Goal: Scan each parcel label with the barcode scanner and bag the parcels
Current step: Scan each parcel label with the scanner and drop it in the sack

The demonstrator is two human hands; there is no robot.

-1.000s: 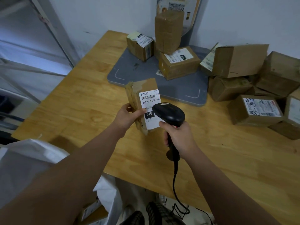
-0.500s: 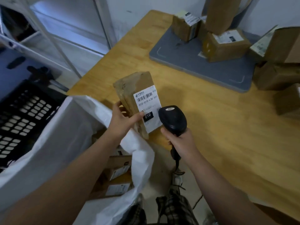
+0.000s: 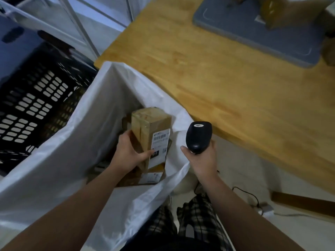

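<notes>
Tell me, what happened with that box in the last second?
The left hand carried the labelled parcel from above the table down into the mouth of the white bag, over parcels already inside. Unchanged: the left hand grips that parcel and the right hand holds the barcode scanner.

A brown cardboard parcel [image 3: 151,122] is being shown at the centre, its white label [image 3: 160,144] being crossed by black barcode lines and a black patch with white digits. At three o'clock from it, a glossy black scanner [image 3: 198,137] is being seen. A white bag [image 3: 72,151] is being spread around the parcel. At one o'clock a honey-yellow, wood-grained table [image 3: 226,78] is being shown, with a grey pad [image 3: 253,33] on it. At nine o'clock a black crate [image 3: 27,105] is being patterned by rows of pale slots, and at six o'clock black-and-white plaid trousers [image 3: 199,211] are being worn.
</notes>
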